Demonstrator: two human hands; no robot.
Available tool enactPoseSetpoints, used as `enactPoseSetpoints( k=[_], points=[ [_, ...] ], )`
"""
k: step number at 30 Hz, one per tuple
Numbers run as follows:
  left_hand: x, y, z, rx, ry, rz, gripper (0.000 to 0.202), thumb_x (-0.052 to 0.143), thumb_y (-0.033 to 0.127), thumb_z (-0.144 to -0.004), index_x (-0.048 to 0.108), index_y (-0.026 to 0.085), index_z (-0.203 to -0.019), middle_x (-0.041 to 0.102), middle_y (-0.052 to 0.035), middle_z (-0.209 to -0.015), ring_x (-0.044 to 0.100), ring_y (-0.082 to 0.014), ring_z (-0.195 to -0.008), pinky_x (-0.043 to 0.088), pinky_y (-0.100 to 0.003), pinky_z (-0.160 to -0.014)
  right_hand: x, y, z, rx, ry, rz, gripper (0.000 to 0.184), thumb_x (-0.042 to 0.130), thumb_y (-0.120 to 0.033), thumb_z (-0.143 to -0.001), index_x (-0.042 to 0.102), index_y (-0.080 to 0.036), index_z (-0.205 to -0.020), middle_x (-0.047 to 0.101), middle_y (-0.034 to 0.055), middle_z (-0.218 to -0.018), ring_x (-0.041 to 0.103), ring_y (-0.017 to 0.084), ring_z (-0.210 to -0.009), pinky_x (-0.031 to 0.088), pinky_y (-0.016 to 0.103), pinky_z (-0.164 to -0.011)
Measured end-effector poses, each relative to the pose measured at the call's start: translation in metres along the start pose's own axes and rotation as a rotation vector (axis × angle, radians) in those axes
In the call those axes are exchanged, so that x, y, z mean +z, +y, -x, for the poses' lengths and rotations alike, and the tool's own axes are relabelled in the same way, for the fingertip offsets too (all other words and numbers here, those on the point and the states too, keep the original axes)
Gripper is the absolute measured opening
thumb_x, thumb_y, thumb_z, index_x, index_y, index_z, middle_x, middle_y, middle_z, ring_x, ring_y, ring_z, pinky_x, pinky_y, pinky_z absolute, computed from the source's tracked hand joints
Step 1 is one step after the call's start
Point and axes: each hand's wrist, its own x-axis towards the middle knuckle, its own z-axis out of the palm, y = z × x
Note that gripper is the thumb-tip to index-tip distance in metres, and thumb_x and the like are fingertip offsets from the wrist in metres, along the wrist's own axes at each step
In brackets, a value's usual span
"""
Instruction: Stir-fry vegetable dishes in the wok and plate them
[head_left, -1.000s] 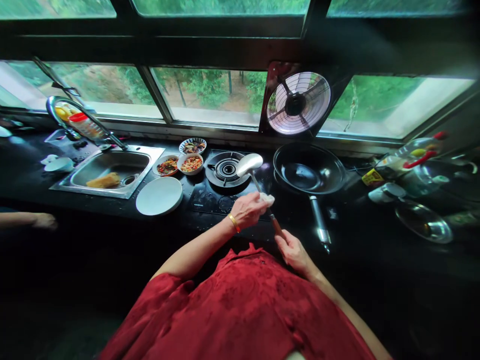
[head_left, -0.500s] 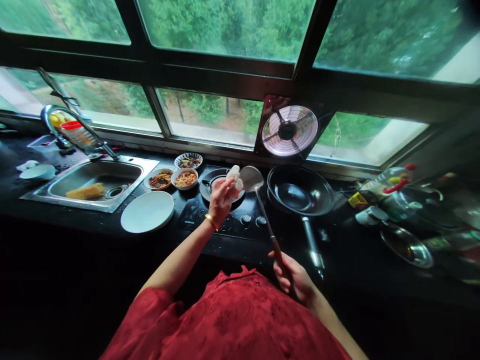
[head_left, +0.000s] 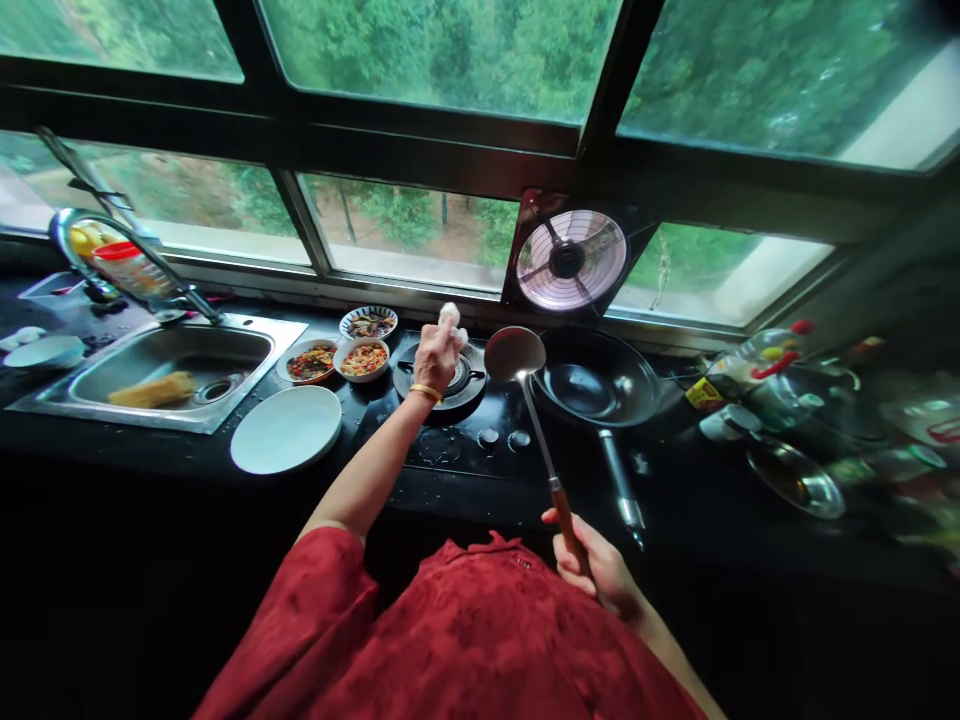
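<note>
My left hand (head_left: 437, 358) is closed around a crumpled white tissue (head_left: 451, 322) above the left burner (head_left: 469, 375) of the black stove; its exact material is hard to make out. My right hand (head_left: 594, 562) grips the brown wooden handle of a metal spatula (head_left: 516, 355), whose broad head is raised between the burner and the wok. That dark wok (head_left: 592, 385) rests on the right side of the stove, with its metal handle pointing toward me.
Left of the stove are a white plate (head_left: 286, 430) and several bowls of chopped food, one being a white bowl (head_left: 362, 360). A steel sink (head_left: 255, 350) holds a yellowish sponge-like piece (head_left: 152, 390). Bottles and a lid (head_left: 796, 478) crowd the right. A fan (head_left: 571, 260) sits in the window.
My left hand has moved slightly away from the spatula head, tissue still in it. The spatula head has turned and tilted, its surface now looking darker. The whole view has shifted a little.
</note>
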Motion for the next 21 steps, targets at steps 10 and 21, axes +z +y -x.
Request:
enactPoseSetpoints(
  k=[10,21],
  points=[
    [0.041,0.072,0.053,0.199,-0.138,0.104,0.041,0.040,0.021,-0.096,0.056,0.019,-0.134,0.055,-0.0109,-0.107,0.054,-0.0201,-0.099,0.049,-0.035,-0.088,0.011,-0.006,-0.005,0.013,-0.056,-0.037,0.043,0.059,-0.059,-0.082,0.053,-0.023,-0.104,0.037,-0.0110,-0.051,0.020,0.001,-0.032,0.008,0.017,-0.035],
    [-0.006,0.091,0.027,0.362,-0.196,0.206,0.043,0.041,0.026,-0.096,0.053,0.012,-0.136,0.057,-0.0155,-0.110,0.057,-0.0224,-0.102,0.051,-0.035,-0.088,0.011,-0.007,-0.007,0.048,-0.025,-0.054,0.035,0.057,-0.052,-0.085,0.056,-0.022,-0.103,0.037,-0.0107,-0.052,0.020,0.002,-0.032,0.017,0.016,-0.032]
  ],
)
